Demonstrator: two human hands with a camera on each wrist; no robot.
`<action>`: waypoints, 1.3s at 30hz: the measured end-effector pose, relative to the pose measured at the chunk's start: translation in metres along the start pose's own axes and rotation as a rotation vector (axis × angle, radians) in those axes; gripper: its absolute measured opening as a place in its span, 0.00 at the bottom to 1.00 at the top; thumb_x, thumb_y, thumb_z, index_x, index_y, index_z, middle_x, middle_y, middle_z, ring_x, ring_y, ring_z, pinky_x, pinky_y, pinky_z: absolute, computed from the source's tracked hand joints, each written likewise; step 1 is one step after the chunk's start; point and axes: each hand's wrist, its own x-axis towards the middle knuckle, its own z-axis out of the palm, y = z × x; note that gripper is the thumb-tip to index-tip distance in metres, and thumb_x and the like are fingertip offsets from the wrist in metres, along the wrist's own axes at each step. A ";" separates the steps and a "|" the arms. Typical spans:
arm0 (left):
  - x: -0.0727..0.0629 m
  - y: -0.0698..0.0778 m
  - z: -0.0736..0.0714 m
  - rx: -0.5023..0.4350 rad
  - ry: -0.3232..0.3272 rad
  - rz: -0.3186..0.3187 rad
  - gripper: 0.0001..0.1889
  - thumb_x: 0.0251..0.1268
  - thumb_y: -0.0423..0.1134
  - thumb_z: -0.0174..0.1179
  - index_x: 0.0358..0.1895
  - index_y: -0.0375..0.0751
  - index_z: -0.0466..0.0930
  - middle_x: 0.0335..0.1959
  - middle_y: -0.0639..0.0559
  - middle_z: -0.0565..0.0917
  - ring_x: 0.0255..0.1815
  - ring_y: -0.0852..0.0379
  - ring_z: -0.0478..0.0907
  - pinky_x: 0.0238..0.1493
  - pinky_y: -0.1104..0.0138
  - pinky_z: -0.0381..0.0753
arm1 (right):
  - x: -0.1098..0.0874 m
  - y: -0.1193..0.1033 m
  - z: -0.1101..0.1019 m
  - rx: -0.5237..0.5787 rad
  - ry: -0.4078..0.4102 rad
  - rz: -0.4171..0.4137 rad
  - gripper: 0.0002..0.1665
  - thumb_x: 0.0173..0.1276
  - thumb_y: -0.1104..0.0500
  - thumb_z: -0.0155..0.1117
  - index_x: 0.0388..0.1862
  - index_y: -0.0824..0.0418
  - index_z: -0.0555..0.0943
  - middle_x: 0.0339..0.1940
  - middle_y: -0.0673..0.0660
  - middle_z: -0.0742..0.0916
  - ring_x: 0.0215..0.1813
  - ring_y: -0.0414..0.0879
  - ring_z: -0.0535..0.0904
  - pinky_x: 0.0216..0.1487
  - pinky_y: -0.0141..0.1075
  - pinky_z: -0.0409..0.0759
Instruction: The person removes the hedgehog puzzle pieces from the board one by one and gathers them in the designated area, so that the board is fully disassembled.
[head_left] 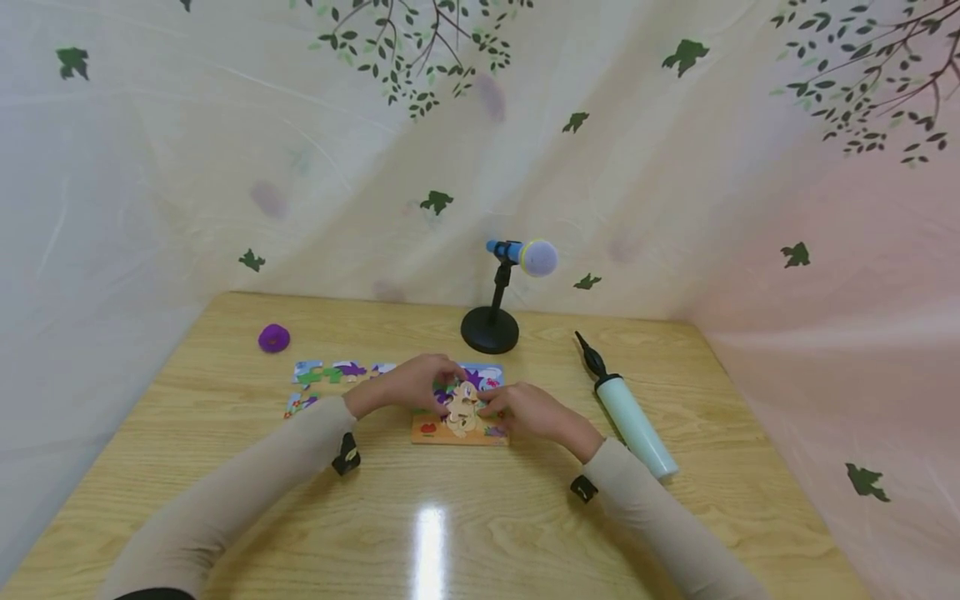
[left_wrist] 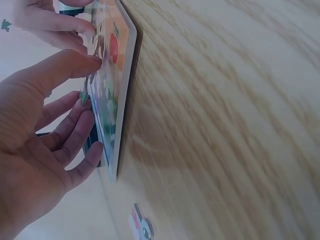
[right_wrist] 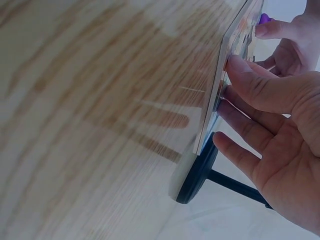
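Observation:
A jigsaw puzzle board (head_left: 442, 437) with an orange lower border and a cartoon animal picture lies at the middle of the table. My left hand (head_left: 408, 385) is over its left half, pinching a small puzzle piece (left_wrist: 84, 98) between thumb and fingers; a green edge of it shows in the left wrist view. From the other side, my right hand (head_left: 536, 410) touches the puzzle's right part with thumb and fingertips, the fingers fairly straight. No separate piece shows between them. Loose puzzle pieces (head_left: 349, 372) lie left of the board, partly hidden by the left forearm.
Behind the board stands a toy microphone (head_left: 538, 258) on a stand with a round black base (head_left: 489, 332). A pale green hand pump (head_left: 637, 425) lies to the right, beside the right forearm. At the back left sits a purple ring-shaped object (head_left: 273, 337).

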 end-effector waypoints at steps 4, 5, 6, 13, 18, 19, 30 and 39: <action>-0.005 0.000 -0.004 -0.030 -0.001 -0.009 0.31 0.49 0.36 0.78 0.60 0.35 0.81 0.45 0.48 0.83 0.47 0.55 0.79 0.53 0.63 0.82 | 0.001 0.002 0.001 0.007 0.008 -0.008 0.18 0.68 0.69 0.68 0.56 0.62 0.86 0.68 0.62 0.81 0.69 0.59 0.78 0.66 0.51 0.78; -0.007 0.000 -0.005 -0.034 -0.001 -0.010 0.31 0.49 0.36 0.78 0.60 0.35 0.80 0.45 0.48 0.83 0.47 0.55 0.79 0.53 0.63 0.82 | 0.001 0.002 0.001 0.007 0.008 -0.009 0.18 0.68 0.69 0.68 0.56 0.62 0.86 0.68 0.62 0.81 0.69 0.59 0.78 0.66 0.51 0.78; -0.008 0.000 -0.006 -0.036 -0.002 -0.015 0.31 0.49 0.36 0.78 0.60 0.35 0.80 0.45 0.48 0.83 0.48 0.55 0.79 0.54 0.63 0.83 | 0.001 0.003 0.002 0.007 0.009 -0.009 0.18 0.68 0.69 0.68 0.56 0.61 0.86 0.68 0.62 0.81 0.69 0.59 0.78 0.67 0.51 0.78; -0.024 -0.005 -0.016 -0.006 0.023 0.005 0.32 0.50 0.38 0.77 0.60 0.34 0.80 0.47 0.48 0.84 0.49 0.52 0.80 0.54 0.60 0.83 | 0.001 0.004 0.002 -0.013 0.008 -0.010 0.18 0.68 0.68 0.67 0.57 0.61 0.86 0.68 0.61 0.81 0.69 0.59 0.78 0.66 0.51 0.78; -0.041 -0.012 -0.025 -0.015 0.039 -0.026 0.32 0.50 0.39 0.77 0.61 0.34 0.79 0.48 0.47 0.83 0.50 0.51 0.80 0.55 0.56 0.82 | 0.000 0.003 0.002 -0.010 0.011 -0.010 0.19 0.68 0.69 0.67 0.57 0.61 0.86 0.69 0.61 0.81 0.69 0.59 0.78 0.67 0.51 0.78; -0.045 -0.014 -0.027 -0.023 0.043 -0.032 0.32 0.50 0.38 0.77 0.61 0.33 0.79 0.47 0.47 0.83 0.50 0.50 0.79 0.55 0.55 0.82 | -0.001 0.003 0.002 -0.007 0.012 -0.011 0.19 0.68 0.69 0.67 0.57 0.61 0.86 0.69 0.61 0.81 0.69 0.59 0.78 0.67 0.51 0.78; -0.086 -0.030 -0.044 -0.037 0.082 -0.085 0.31 0.49 0.34 0.76 0.60 0.30 0.79 0.45 0.45 0.83 0.48 0.46 0.80 0.55 0.49 0.82 | -0.001 0.002 0.003 -0.014 0.020 -0.027 0.19 0.68 0.69 0.67 0.58 0.62 0.85 0.68 0.62 0.81 0.69 0.60 0.78 0.67 0.51 0.77; -0.109 -0.043 -0.048 -0.003 0.106 -0.109 0.31 0.47 0.35 0.78 0.58 0.33 0.80 0.44 0.47 0.83 0.47 0.49 0.80 0.54 0.51 0.83 | -0.001 0.002 0.004 -0.016 0.017 -0.015 0.20 0.68 0.69 0.67 0.58 0.62 0.85 0.69 0.61 0.81 0.70 0.59 0.77 0.68 0.52 0.76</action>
